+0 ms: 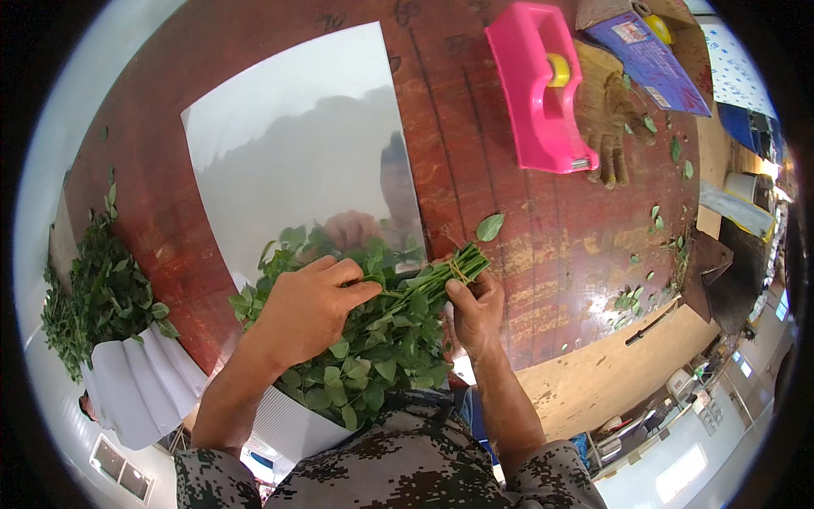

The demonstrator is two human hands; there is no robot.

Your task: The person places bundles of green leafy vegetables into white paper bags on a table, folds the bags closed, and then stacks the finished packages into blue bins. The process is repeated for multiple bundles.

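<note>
A bunch of leafy green stems (388, 343) lies across in front of me, its cut ends pointing up to the right and bound with a thin band. My right hand (475, 305) grips the bound stems near those ends. Over the leafy part, my left hand (318, 305) has thumb and index finger brought together at a stem or leaf; whether it pinches one I cannot tell. A strip of corrugated white sheet (292, 423) is under the foliage, against my body. Beyond the bunch, a glossy pale sheet (299, 146) lies flat on the red-brown table (534, 210).
A pink tape dispenser (518, 83) with yellow tape stands at the upper right, beside a soiled work glove (601, 95) and a purple box (648, 60). Loose leaves (628, 299) dot the table's right side. More foliage (108, 286) in white wrapping (137, 382) is at the left.
</note>
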